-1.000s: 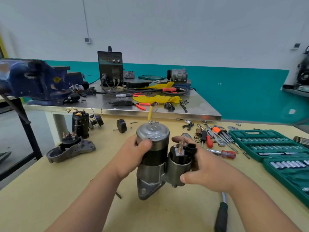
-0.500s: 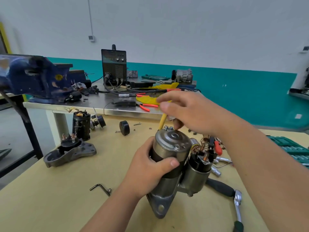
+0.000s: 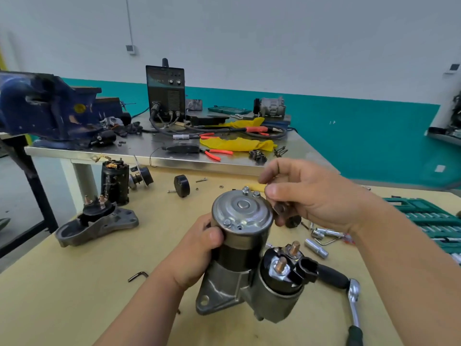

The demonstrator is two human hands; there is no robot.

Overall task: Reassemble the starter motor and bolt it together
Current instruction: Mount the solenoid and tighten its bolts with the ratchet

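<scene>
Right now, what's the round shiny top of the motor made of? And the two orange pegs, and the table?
The end cap of the starter motor looks like bare or plated steel: silvery, with soft reflections. The two terminal studs look copper or copper-plated, from their orange-brown sheen. The tabletop seems wood board, pale tan and matte.

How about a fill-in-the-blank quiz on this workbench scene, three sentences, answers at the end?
The starter motor is gripped round its body by the ___ hand. The vise on the steel table is painted ___. The ratchet lies to the motor's ___.
Missing words: left; blue; right.
</scene>
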